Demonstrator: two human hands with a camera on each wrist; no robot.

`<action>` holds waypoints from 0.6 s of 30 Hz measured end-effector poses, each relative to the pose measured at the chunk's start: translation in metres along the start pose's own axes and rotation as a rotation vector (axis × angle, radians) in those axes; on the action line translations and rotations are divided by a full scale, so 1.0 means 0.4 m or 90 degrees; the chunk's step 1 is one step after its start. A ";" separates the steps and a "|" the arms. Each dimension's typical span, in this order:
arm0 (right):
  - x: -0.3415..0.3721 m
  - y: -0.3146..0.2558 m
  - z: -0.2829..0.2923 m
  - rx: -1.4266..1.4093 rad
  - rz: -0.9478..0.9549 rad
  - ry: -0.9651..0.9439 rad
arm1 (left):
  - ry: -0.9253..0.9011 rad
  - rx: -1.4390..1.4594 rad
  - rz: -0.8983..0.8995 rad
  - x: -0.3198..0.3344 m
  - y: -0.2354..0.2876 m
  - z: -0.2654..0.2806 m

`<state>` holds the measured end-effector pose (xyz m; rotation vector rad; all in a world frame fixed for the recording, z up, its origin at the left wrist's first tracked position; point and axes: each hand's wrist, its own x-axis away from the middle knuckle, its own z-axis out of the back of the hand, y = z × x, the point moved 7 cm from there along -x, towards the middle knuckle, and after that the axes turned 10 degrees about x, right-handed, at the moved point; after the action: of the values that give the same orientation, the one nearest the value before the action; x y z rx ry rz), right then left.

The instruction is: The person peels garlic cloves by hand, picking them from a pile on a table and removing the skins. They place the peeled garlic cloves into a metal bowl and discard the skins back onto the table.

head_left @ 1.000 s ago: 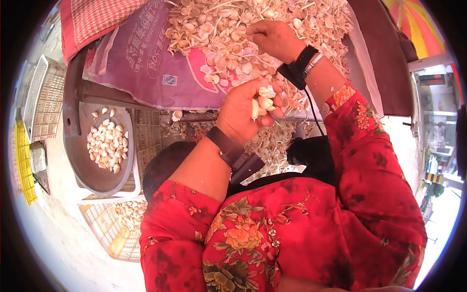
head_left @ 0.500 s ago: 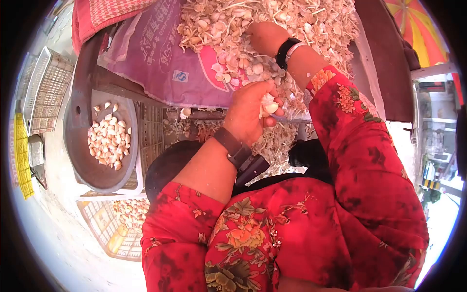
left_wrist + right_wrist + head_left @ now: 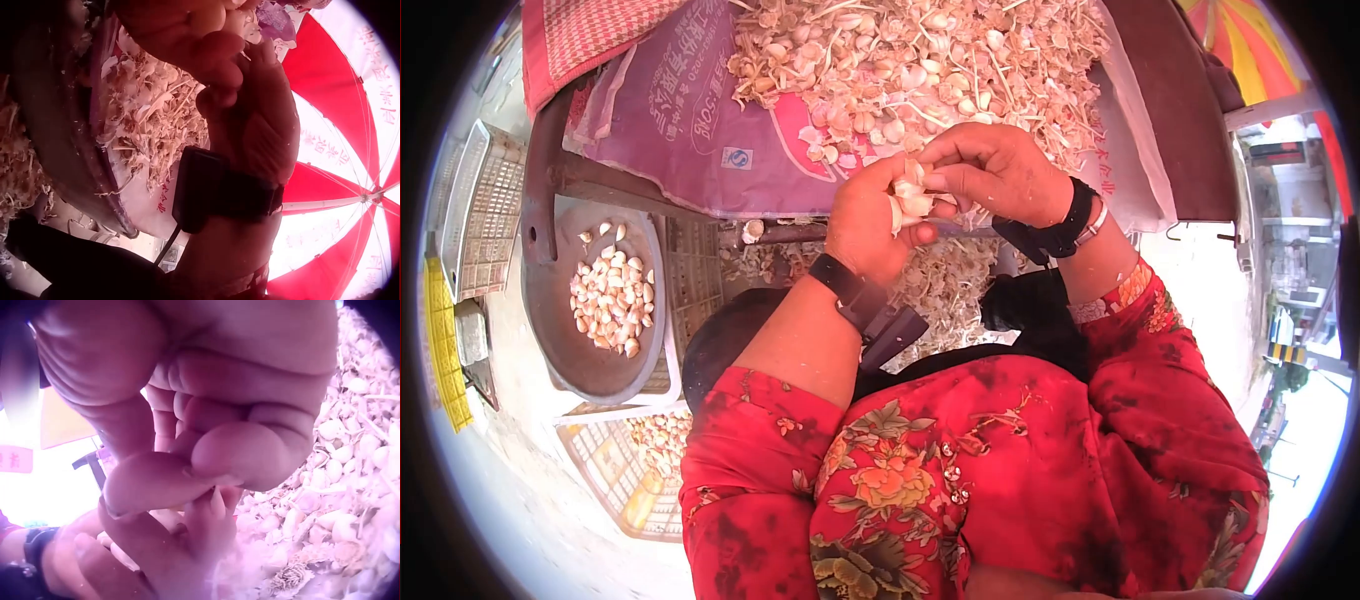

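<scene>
Over the near edge of a garlic-covered table, both hands meet. The left hand (image 3: 868,228) is palm up, its fingers curled round several pale garlic cloves (image 3: 913,203). The right hand (image 3: 1008,182) comes in from the right, thumb and forefinger pinching at a garlic clove among those held. Seen from the right wrist, that thumb and forefinger press together beside a small pale pointed tip (image 3: 217,503), close over the left hand (image 3: 156,550). Fingers hide most of the pinched clove. The left wrist view shows the right hand (image 3: 265,119) against the left fingers (image 3: 209,22).
A heap of garlic and dry skins (image 3: 920,70) covers the table's purple sack (image 3: 670,150). At left, a dark pan (image 3: 560,330) holds loose cloves, above a crate (image 3: 590,470) with more. A checked red cloth (image 3: 590,40) lies at the back left corner.
The right hand, earlier reaching into the garlic heap, has drawn back toward the body to meet the left hand and now pinches at the cloves. The left hand keeps its cloves.
</scene>
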<state>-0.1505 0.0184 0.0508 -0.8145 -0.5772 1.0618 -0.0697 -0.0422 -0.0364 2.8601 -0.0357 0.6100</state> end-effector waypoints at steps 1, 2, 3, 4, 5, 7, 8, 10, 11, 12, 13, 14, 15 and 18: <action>0.007 0.001 0.010 -0.032 -0.020 0.011 | 0.006 0.001 0.005 -0.001 -0.004 -0.002; 0.011 -0.004 0.022 -0.064 -0.039 0.021 | 0.012 0.003 0.010 -0.002 -0.007 -0.003; 0.014 -0.002 0.030 -0.097 -0.057 0.029 | 0.002 -0.007 0.013 -0.001 -0.007 -0.008; 0.010 0.014 0.049 -0.082 -0.078 0.070 | -0.008 -0.018 0.017 0.001 -0.005 -0.015; -0.001 0.041 0.073 -0.067 -0.100 0.110 | -0.018 -0.027 0.021 0.002 -0.005 -0.018; -0.034 0.101 0.119 0.002 -0.105 0.149 | -0.076 -0.011 0.023 0.000 -0.005 -0.031; -0.054 0.139 0.142 0.120 -0.090 0.179 | -0.105 -0.002 0.024 0.001 -0.006 -0.037; -0.089 0.200 0.175 0.356 -0.059 0.235 | -0.126 -0.003 0.030 0.002 -0.007 -0.037; -0.100 0.226 0.185 0.434 -0.067 0.228 | -0.136 -0.003 0.033 0.001 -0.008 -0.038; -0.111 0.238 0.190 0.510 -0.076 0.220 | -0.137 -0.004 0.037 0.000 -0.008 -0.036; -0.120 0.250 0.193 0.587 -0.086 0.211 | -0.137 -0.005 0.043 -0.001 -0.010 -0.035; -0.134 0.270 0.192 0.631 -0.115 0.173 | -0.137 -0.006 0.048 -0.001 -0.012 -0.035; -0.147 0.281 0.191 0.676 -0.145 0.134 | -0.136 -0.006 0.049 0.000 -0.012 -0.036; -0.166 0.275 0.181 0.742 -0.189 0.088 | -0.138 -0.006 0.045 0.003 -0.006 -0.039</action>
<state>-0.2892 0.0066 0.0016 0.2234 0.0930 0.8582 -0.0749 -0.0365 -0.0224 2.9122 -0.1740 0.3091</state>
